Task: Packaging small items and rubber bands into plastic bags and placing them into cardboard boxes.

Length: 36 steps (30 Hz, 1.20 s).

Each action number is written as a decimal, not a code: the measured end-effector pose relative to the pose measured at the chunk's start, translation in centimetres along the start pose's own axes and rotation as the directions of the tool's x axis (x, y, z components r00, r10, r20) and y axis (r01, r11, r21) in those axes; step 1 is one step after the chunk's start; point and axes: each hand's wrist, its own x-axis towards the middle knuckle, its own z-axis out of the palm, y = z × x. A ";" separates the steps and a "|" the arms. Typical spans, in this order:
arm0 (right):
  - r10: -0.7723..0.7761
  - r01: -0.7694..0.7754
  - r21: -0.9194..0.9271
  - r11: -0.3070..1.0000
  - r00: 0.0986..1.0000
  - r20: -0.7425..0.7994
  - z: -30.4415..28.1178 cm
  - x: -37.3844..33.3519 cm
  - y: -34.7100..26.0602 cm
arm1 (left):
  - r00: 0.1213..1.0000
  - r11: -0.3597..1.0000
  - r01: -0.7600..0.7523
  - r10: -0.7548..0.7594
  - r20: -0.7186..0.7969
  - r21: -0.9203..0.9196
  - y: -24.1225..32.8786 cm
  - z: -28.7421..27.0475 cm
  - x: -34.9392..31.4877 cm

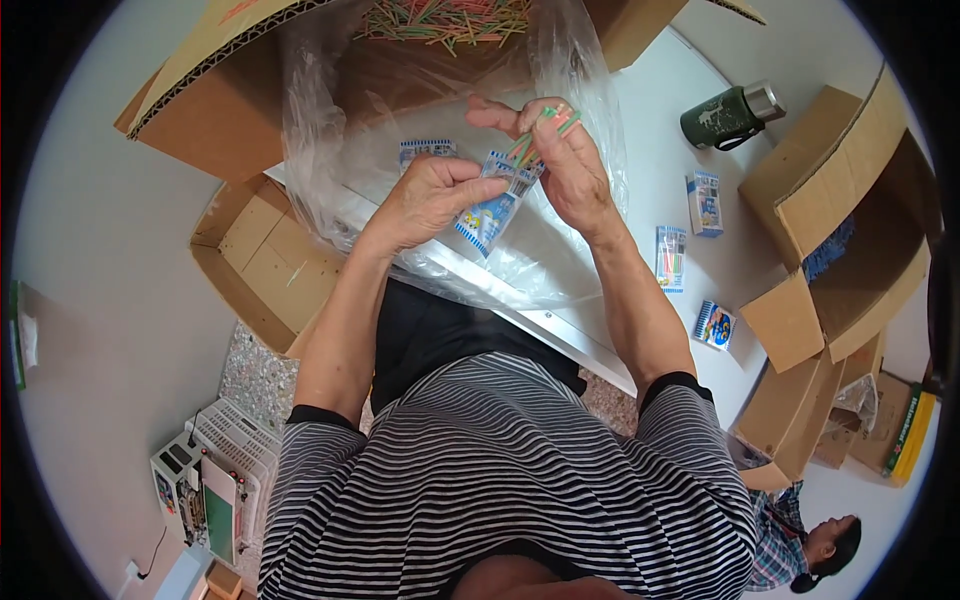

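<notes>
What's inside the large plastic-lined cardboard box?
Loose thin sticks, pink, green and yellow, within a clear plastic liner; lower layers and the bottom of the cardboard box are covered.

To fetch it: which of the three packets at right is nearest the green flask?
Of these, the picture's uppermost packet, just below the flask; the other two lie lower.

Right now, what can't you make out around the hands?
All in the head view:
Held coloured sticks: exact count; thin, bunched, partly covered by the right hand.
Held blue packet: part of its front, behind the left hand.
Second blue packet: lower part, behind the left hand.
Large cardboard box: far side, cut off by the upper edge.
</notes>
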 end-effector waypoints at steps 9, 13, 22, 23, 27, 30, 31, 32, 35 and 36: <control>-0.009 0.009 0.000 1.000 1.000 0.011 -0.2 -0.5 0.3 | 1.000 0.996 0.025 -0.024 0.005 -0.083 -0.3 0.2 -0.1; 0.042 -0.042 -0.005 0.999 0.999 -0.006 0.1 -0.6 0.4 | 1.000 0.998 0.015 -0.015 0.002 -0.064 -0.9 0.1 0.1; 0.287 -0.229 0.332 0.915 0.948 -0.139 0.3 -0.5 1.4 | 0.981 0.984 -0.104 0.077 -0.175 -0.147 -1.4 1.6 0.3; 0.287 -0.229 0.334 0.914 0.948 -0.137 0.3 -0.2 1.1 | 0.977 0.976 -0.106 0.067 -0.200 -0.188 -1.4 1.8 0.2; 0.409 -0.291 0.597 0.747 0.910 -0.070 -0.1 0.6 0.5 | 0.967 0.967 -0.101 0.040 -0.250 -0.234 -1.4 1.9 0.2; 0.444 -0.336 0.539 0.773 0.892 -0.082 0.0 0.2 1.4 | 0.948 0.953 -0.154 0.067 -0.312 -0.262 -1.8 2.2 0.4; 0.447 -0.353 0.491 0.796 0.890 -0.085 0.2 0.1 1.6 | 0.947 0.952 -0.155 0.068 -0.312 -0.263 -2.0 2.2 0.5; 0.449 -0.355 0.491 0.795 0.890 -0.082 0.6 0.0 1.6 | 0.939 0.953 -0.179 0.090 -0.333 -0.244 -2.1 2.2 0.5; 0.422 -0.360 0.271 0.893 0.880 -0.220 1.5 -0.2 0.9 | 0.926 0.949 -0.201 0.103 -0.364 -0.243 -2.4 2.1 0.4; 0.430 -0.319 0.409 0.855 0.877 -0.215 1.6 -0.2 0.3 | 0.923 0.945 -0.201 0.094 -0.373 -0.259 -2.4 2.1 0.4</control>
